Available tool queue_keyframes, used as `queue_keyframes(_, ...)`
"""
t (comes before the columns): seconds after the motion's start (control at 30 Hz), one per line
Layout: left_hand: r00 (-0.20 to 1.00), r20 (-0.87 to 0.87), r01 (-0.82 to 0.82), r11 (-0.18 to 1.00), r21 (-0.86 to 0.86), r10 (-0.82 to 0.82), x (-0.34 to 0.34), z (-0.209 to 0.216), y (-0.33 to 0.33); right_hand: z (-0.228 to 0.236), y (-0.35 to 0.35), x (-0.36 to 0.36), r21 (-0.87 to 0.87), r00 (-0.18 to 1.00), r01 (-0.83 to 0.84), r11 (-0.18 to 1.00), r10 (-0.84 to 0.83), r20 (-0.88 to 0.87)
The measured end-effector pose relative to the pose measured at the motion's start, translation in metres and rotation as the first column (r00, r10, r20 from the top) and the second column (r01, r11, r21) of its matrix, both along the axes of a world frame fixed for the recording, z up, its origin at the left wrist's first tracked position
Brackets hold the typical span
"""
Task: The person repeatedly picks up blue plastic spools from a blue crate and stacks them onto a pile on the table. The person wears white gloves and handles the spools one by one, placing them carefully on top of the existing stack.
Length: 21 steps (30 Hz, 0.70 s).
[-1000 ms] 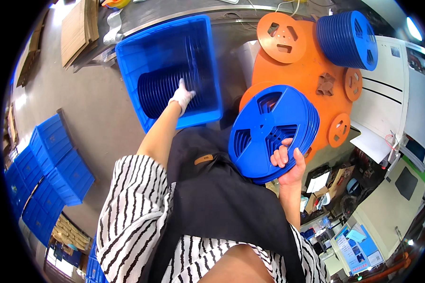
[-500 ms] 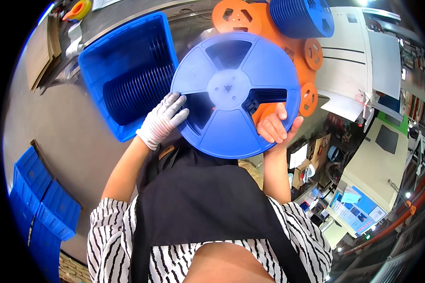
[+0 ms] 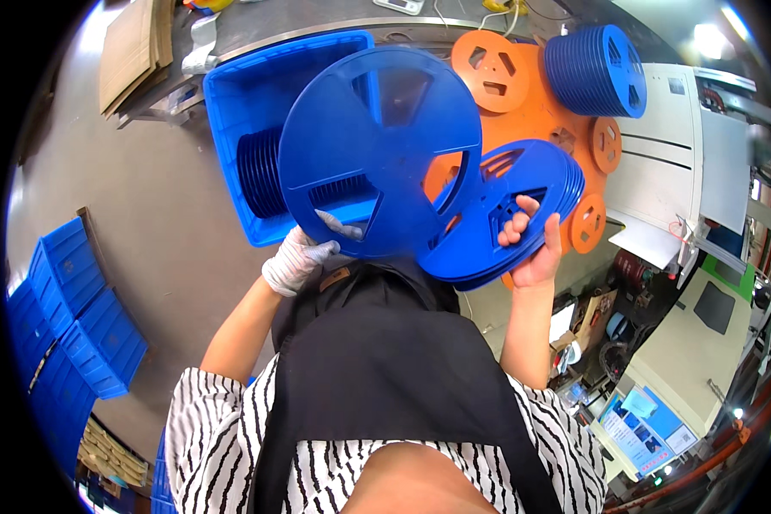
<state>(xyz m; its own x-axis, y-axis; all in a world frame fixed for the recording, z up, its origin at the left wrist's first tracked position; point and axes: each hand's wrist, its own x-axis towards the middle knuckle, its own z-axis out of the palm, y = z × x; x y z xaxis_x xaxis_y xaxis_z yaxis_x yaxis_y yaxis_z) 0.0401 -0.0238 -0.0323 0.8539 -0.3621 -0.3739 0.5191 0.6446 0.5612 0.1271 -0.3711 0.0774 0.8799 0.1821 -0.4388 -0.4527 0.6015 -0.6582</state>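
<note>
Your left hand (image 3: 298,259), in a white glove, grips the large blue disc (image 3: 385,163) by its lower left rim, with fingers showing at one of its cut-out windows. The disc stands in front of you, up and to the right of that hand. Your bare right hand (image 3: 535,244) is closed on the tilted stack of blue discs (image 3: 478,224), fingers in a window and thumb at the outer edge. The disc overlaps this stack in view; you cannot tell whether they touch.

Your black apron (image 3: 385,373) bears a small tan tag (image 3: 335,277), and printed sheets (image 3: 647,437) hang on the beige cabinet (image 3: 672,360); the print is too small to read.

Beyond the disc, a blue bin (image 3: 220,120) holds a row of dark blue discs (image 3: 259,176). An orange platform (image 3: 542,122) carries orange discs (image 3: 490,70) and a blue reel stack (image 3: 581,73). A grey bench (image 3: 317,17) runs behind, and blue crates (image 3: 103,343) stand on the grey floor (image 3: 171,231) at left.
</note>
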Motion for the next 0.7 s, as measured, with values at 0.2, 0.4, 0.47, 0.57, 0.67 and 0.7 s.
queue_keyframes(0.2, 0.961, -0.247, -0.144, 0.987, -0.074, 0.121, -0.007, 0.005, 0.019, -0.006, -0.002, -0.008, 0.075, 0.998, 0.012, 0.997, -0.007, -0.063)
queue_keyframes(0.4, 0.922, -0.304, -0.19, 0.964, 0.187, 0.241, -0.002, -0.013, 0.034, -0.015, 0.003, -0.011, 0.158, 0.993, 0.026, 0.987, -0.007, -0.121)
queue_keyframes(0.47, 0.902, -0.305, -0.195, 0.92, 0.34, 0.304, 0.01, -0.027, 0.036, -0.018, 0.008, -0.011, 0.173, 0.993, -0.007, 0.985, 0.028, -0.117)
queue_keyframes(0.57, 0.897, -0.309, -0.067, 0.789, 0.611, 0.316, 0.042, -0.061, 0.035, -0.018, 0.011, -0.013, 0.165, 0.99, -0.025, 0.986, 0.047, -0.129)
queue_keyframes(0.67, 0.875, -0.304, -0.057, 0.702, 0.71, 0.378, 0.079, -0.104, 0.026, -0.021, 0.007, -0.016, 0.148, 0.988, -0.03, 0.989, 0.052, -0.148)
queue_keyframes(0.7, 0.875, -0.291, -0.065, 0.69, 0.721, 0.386, 0.092, -0.123, 0.022, -0.022, 0.005, -0.018, 0.138, 0.986, -0.03, 0.99, 0.052, -0.156)
